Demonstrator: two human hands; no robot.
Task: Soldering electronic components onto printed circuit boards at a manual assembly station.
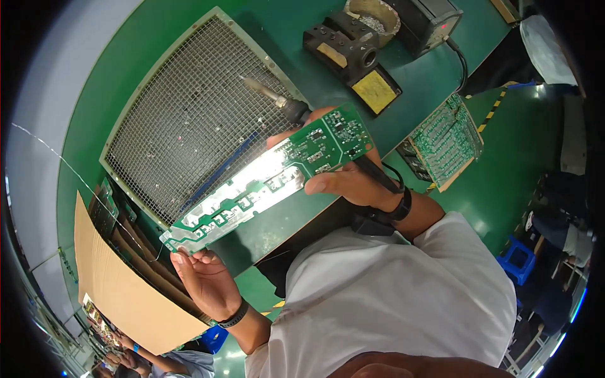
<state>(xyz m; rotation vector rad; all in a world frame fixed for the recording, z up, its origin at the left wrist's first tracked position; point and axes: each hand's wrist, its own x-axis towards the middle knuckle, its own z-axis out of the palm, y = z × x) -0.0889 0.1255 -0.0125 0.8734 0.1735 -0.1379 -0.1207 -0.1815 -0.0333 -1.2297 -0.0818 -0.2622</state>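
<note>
A long green circuit board (268,183) with shiny solder areas slants across the middle, raised in front of me. My left hand (205,280) pinches its lower left end between thumb and fingers. A thin solder wire (61,157) runs from beside that hand toward the upper left. My right hand (350,186) grips the board's right part, thumb on the near edge. That same hand also carries a soldering iron (295,112), whose handle passes behind the board. The iron's tip points up and left, apart from the board, above a framed metal mesh (195,94).
A soldering iron stand (340,47) with a yellow sponge (376,90) stands at the back, beside a dark soldering station (428,28). More circuit boards (447,142) are stacked at the right. Brown cardboard sheets (126,277) rise at the left. Another person (183,363) works at lower left.
</note>
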